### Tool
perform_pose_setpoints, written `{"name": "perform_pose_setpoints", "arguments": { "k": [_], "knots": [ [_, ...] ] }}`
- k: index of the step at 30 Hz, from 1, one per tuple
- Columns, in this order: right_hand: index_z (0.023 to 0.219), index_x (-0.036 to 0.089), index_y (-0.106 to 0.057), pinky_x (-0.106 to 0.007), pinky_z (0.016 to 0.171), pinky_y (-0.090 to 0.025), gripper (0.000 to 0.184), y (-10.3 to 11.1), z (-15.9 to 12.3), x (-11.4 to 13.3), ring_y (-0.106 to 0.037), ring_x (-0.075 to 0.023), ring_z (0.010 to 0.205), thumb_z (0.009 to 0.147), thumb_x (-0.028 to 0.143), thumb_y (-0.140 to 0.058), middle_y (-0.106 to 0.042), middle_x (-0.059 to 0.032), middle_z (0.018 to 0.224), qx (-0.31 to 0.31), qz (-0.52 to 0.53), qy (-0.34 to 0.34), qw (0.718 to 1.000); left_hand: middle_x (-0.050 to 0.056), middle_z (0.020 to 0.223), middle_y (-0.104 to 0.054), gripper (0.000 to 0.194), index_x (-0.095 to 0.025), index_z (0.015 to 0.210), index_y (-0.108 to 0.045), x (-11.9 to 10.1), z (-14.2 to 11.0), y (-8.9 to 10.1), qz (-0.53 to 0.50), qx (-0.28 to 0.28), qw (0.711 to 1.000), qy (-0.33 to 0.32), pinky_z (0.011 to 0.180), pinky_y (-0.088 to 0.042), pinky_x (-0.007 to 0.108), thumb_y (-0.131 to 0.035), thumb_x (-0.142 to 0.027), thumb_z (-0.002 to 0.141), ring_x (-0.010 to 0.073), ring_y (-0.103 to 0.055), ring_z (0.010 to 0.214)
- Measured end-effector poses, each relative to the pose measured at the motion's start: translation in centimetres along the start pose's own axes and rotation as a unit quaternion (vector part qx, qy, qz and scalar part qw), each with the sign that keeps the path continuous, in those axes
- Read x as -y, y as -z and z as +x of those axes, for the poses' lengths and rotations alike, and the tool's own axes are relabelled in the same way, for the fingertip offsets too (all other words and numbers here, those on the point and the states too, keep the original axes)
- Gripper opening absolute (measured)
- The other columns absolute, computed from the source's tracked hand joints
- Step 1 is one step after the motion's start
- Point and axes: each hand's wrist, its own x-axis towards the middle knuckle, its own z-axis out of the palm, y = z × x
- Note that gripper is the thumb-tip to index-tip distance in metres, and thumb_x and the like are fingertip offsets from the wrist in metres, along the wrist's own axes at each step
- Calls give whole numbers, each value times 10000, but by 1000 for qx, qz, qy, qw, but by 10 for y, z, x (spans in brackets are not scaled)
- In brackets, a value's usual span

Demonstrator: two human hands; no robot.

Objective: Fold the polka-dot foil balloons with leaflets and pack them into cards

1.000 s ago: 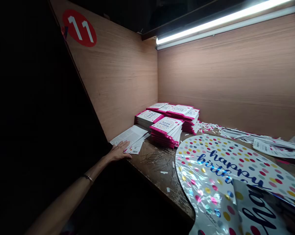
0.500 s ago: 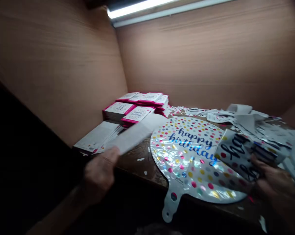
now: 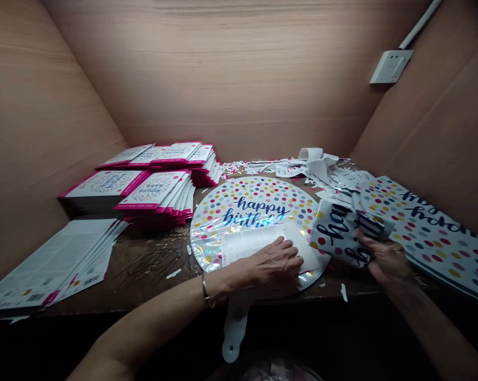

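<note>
A round foil balloon [image 3: 258,209] with coloured dots and "happy birthday" lettering lies flat on the worn table [image 3: 152,264]. A white printed card [image 3: 249,244] lies on its near half. My left hand [image 3: 276,264] rests flat on that card, fingers stretched out. My right hand [image 3: 384,259] is closed on a folded dotted balloon [image 3: 340,233] just right of the flat one, at the table's front edge.
Pink-edged packaged balloons [image 3: 152,182] are stacked at the back left. A pile of white cards [image 3: 52,264] lies at the front left. More flat dotted balloons [image 3: 425,227] lie at the right, paper scraps [image 3: 314,166] at the back. Wooden walls enclose the table; a socket [image 3: 390,66] sits upper right.
My left hand took a white card from the pile at the left and laid it on the flat balloon. The view swung right. My right hand kept hold of the folded balloon.
</note>
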Motion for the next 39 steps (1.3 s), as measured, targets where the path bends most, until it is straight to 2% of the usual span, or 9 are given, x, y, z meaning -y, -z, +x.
{"name": "perform_pose_setpoints", "arguments": {
  "k": [7, 12, 19, 26, 31, 33, 35, 37, 39],
  "knots": [
    [616, 159, -655, -287, 633, -554, 313, -2, -4, -5, -638, -199, 691, 378, 270, -826, -669, -18, 683, 21, 40, -96, 994, 33, 801, -513, 359, -165, 792, -507, 12, 22, -24, -25, -34, 999, -11, 778, -334, 314, -457, -515, 860, 165, -430, 772],
    [634, 177, -653, -279, 714, -540, 300, -14, -2, 2, -640, -193, 742, 408, 260, -831, -666, 2, 663, 45, 46, -68, 996, 45, 849, -530, 360, -173, 822, -547, 14, 23, -22, -57, -41, 997, -11, 775, -321, 303, -428, -509, 877, 164, -447, 805],
    [736, 181, -679, -236, 535, -516, 256, -27, -6, 26, -603, -147, 607, 544, 320, -777, -664, 16, 674, 163, -51, -51, 984, 22, 634, -500, 480, -161, 682, -525, 13, 26, -42, 2, -67, 998, -9, 806, -310, 338, -380, -584, 859, 156, -433, 674],
    [664, 137, -630, -224, 361, -413, 288, -36, -11, 38, -489, -116, 416, 580, 391, -737, -567, 23, 513, 352, -160, -139, 912, 14, 678, -526, 408, -159, 797, -535, 7, 24, -29, 9, -107, 993, -39, 735, -321, 314, -329, -492, 916, 142, -415, 640],
    [636, 146, -616, -260, 429, -456, 273, -39, -6, 26, -547, -165, 503, 566, 381, -733, -590, -5, 549, 356, -267, -66, 893, 11, 681, -540, 273, -174, 729, -541, 7, 25, -32, -14, -71, 996, -42, 726, -313, 314, -428, -347, 908, 146, -427, 661],
    [856, 156, -656, -340, 620, -518, 339, -41, -6, 32, -614, -252, 767, 589, 349, -738, -669, -77, 815, 291, -316, 59, 901, 10, 693, -552, 206, -183, 720, -549, 7, 25, -35, -26, -52, 997, -56, 726, -314, 315, -478, -289, 882, 151, -440, 678],
    [1093, 167, -604, -433, 901, -432, 423, -43, -6, 39, -516, -293, 1087, 704, 314, -675, -585, -131, 1163, 265, -360, 281, 849, 10, 706, -565, 163, -188, 744, -565, 7, 25, -38, -27, -48, 997, -62, 720, -319, 318, -501, -274, 867, 155, -453, 686],
    [1182, 188, -562, -471, 1056, -253, 372, -47, -8, 41, -393, -260, 1232, 818, 266, -555, -496, -104, 1295, 356, -372, 465, 720, 17, 735, -587, 163, -182, 762, -577, 8, 26, -38, -23, -53, 997, -57, 719, -331, 319, -499, -279, 868, 159, -473, 703],
    [1194, 232, -558, -475, 1087, -188, 335, -51, -11, 36, -377, -216, 1250, 871, 235, -468, -518, -57, 1280, 505, -363, 506, 598, 26, 752, -606, 181, -167, 750, -584, 9, 27, -37, -19, -60, 997, -51, 735, -350, 312, -493, -267, 869, 155, -493, 718]
  ]
}}
